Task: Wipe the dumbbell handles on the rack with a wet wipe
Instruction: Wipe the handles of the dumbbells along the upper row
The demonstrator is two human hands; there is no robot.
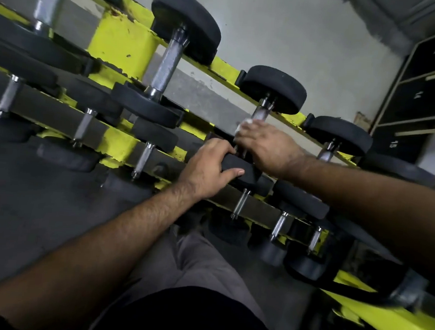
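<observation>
On the upper shelf of the chipped yellow steel rack (122, 39), our right hand (266, 147) clamps a white wet wipe (245, 124) around one knurled chrome dumbbell handle (261, 113); our left hand (211, 169) grips its black rubber head (241, 170). We judge many handles remain.

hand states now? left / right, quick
Left hand: grips the near head of a dumbbell, thumb on top.
Right hand: curled round that dumbbell's handle, wet wipe under the fingers.
</observation>
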